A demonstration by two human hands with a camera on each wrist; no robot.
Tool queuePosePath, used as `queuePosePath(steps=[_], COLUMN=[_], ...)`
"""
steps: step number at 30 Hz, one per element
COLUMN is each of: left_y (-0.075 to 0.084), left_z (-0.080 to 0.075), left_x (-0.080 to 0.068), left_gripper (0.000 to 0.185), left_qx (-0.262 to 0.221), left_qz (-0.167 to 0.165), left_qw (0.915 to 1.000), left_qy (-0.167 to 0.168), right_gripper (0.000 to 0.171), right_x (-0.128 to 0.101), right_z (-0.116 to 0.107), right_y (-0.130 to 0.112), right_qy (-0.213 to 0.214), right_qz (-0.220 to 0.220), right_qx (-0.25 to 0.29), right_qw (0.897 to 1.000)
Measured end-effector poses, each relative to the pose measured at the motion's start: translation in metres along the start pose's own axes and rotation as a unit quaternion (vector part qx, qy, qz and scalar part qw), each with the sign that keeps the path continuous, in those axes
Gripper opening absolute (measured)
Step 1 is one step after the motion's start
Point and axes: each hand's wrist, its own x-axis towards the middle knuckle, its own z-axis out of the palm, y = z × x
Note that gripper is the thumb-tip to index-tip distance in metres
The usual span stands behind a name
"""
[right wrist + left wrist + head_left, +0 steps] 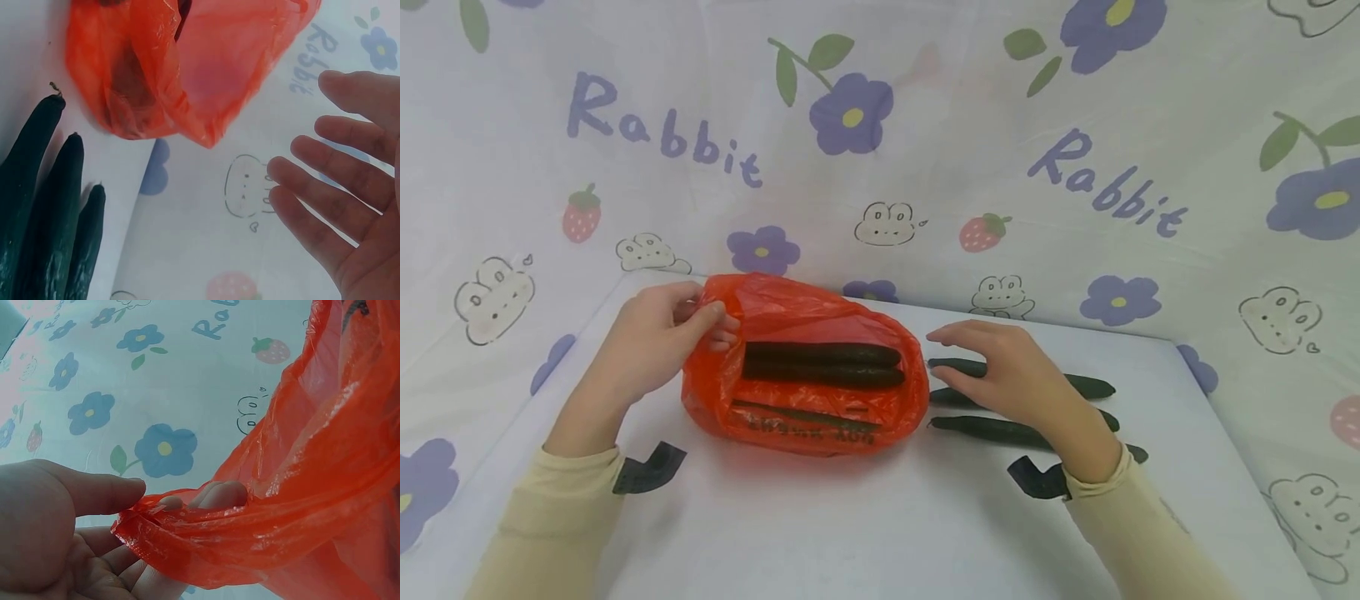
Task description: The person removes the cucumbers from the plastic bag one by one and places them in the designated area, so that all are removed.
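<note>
In the head view a red plastic bag (820,312) lies on its side on the white table, its mouth spread toward the viewer. Two dark green cucumbers (823,364) show inside, side by side, and a thin dark green strip appears lower in the bag. My left hand (662,337) pinches the bag's left edge between thumb and fingers; the left wrist view shows the gathered red film (206,537) there. Above the loose cucumbers (992,429) at the bag's right, my right hand (1011,367) hovers with fingers spread, holding nothing. It partly hides those cucumbers.
The white table (850,533) ends at a back edge just behind the bag. Beyond it hangs a pale cloth (940,150) printed with flowers, rabbits and strawberries. Dark straps (651,468) stick out at both wrists.
</note>
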Motion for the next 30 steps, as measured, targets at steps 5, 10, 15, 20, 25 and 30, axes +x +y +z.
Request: queuePosePath(steps=[5,10,15,20,25,30], left_y=[-0.002,-0.004,-0.003,-0.003,-0.002,0.000], left_z=[0.001,0.002,0.001,0.002,0.002,0.001], left_x=[0.000,0.000,0.001,0.000,0.000,0.001], left_gripper=[0.031,0.032,0.032,0.033,0.032,0.031], left_qx=[0.000,0.005,0.005,0.005,0.005,0.001], left_qz=[-0.002,0.003,0.004,0.001,0.002,0.004], left_qw=[1.0000,1.0000,1.0000,1.0000,1.0000,1.0000], left_qy=[-0.003,0.000,-0.001,-0.003,-0.001,0.000], right_gripper=[0.042,0.041,0.041,0.042,0.047,0.050], right_x=[0.004,0.010,0.016,0.022,0.026,0.029], right_z=[0.005,0.010,0.011,0.018,0.028,0.034], right_y=[-0.002,-0.003,-0.005,-0.009,-0.011,-0.011], right_qy=[0.000,-0.003,-0.011,-0.017,-0.033,-0.031], right_qz=[-0.007,-0.012,-0.016,-0.026,-0.022,-0.024], right_qx=[0.010,0.018,0.032,0.060,0.075,0.077], right_qw=[1.000,1.000,0.999,0.998,0.996,0.996])
